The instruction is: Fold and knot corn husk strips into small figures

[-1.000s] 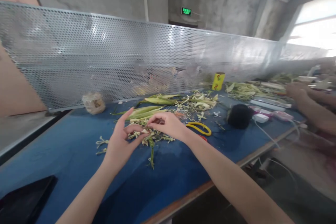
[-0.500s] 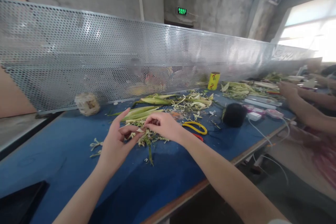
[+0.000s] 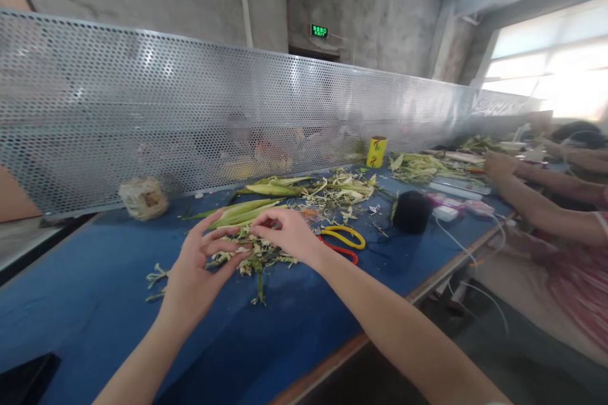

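Over the pile of curled pale-green husk scraps (image 3: 256, 261), my left hand (image 3: 190, 269) pinches a small whitish piece between thumb and finger, its other fingers spread. Right beside it, my right hand (image 3: 287, 234) has thumb and forefinger pressed together; what lies between them, if anything, is too small to make out. Long green corn husks (image 3: 242, 212) lie just behind my fingers. Past my right wrist are scissors (image 3: 350, 239) with one yellow and one red handle loop. A few pale strips (image 3: 156, 275) lie left of my left hand.
A plastic-wrapped roundish bundle (image 3: 144, 198) stands by the perforated metal screen (image 3: 190, 114). A yellow cylinder (image 3: 377, 152) and a black round object (image 3: 412, 212) stand to the right. At lower left lies a black flat object (image 3: 28, 380). Another person's arms (image 3: 536, 186) reach in at right.
The view has shifted slightly, so the table things appear a little further left and more of the red scissor loop shows. My hands have come slightly apart over the scraps.
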`<state>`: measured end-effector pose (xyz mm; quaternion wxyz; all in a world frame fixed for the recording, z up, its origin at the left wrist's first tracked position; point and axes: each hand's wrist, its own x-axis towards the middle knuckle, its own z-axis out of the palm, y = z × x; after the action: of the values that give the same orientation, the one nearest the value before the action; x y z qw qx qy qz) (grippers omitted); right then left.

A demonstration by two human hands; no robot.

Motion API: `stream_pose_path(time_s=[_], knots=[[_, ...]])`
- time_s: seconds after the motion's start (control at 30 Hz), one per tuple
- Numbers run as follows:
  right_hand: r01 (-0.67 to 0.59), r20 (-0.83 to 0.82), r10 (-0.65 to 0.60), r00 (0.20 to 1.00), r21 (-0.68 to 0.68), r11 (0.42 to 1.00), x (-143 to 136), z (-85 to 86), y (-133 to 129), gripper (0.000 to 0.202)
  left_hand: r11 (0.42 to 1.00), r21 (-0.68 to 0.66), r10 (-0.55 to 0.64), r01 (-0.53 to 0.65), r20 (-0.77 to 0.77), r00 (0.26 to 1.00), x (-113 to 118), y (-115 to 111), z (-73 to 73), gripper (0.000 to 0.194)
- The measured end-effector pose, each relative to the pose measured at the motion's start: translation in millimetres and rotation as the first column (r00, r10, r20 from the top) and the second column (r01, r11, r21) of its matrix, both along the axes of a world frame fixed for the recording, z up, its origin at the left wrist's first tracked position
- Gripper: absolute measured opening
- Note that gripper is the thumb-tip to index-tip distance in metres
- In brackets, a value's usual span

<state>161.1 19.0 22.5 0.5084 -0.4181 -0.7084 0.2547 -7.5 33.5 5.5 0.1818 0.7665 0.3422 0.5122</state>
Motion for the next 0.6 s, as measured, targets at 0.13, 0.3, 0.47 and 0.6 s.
stream_pose_path(time_s=[0.13, 0.3, 0.47, 0.6], knots=[[0.015, -0.093, -0.018, 0.995, -0.035, 0.999, 3.0, 1.7, 1.7, 0.012, 0.996, -0.046, -0.08, 0.081, 0.023, 0.997, 1.5, -4.4, 2.2, 0.07], [-0.002, -0.1, 0.001, 0.995, -0.017, 1.0, 4.2, 1.1, 1.2, 0.011, 0.989, -0.094, -0.108, 0.118, 0.114, 0.988, 2.3, -8.2, 3.1, 0.081], [0.002, -0.024, -0.001, 1.0, 0.026, 1.0, 1.1, 0.5, -1.6, 0.01, 0.988, -0.111, -0.092, 0.107, 0.13, 0.987, 3.2, -9.3, 2.8, 0.086], [-0.048, -0.044, 0.046, 0.998, -0.047, 0.998, -2.1, 0.7, -2.7, 0.01, 0.996, -0.084, -0.021, 0.031, 0.126, 0.992, 2.0, -9.7, 1.8, 0.09]])
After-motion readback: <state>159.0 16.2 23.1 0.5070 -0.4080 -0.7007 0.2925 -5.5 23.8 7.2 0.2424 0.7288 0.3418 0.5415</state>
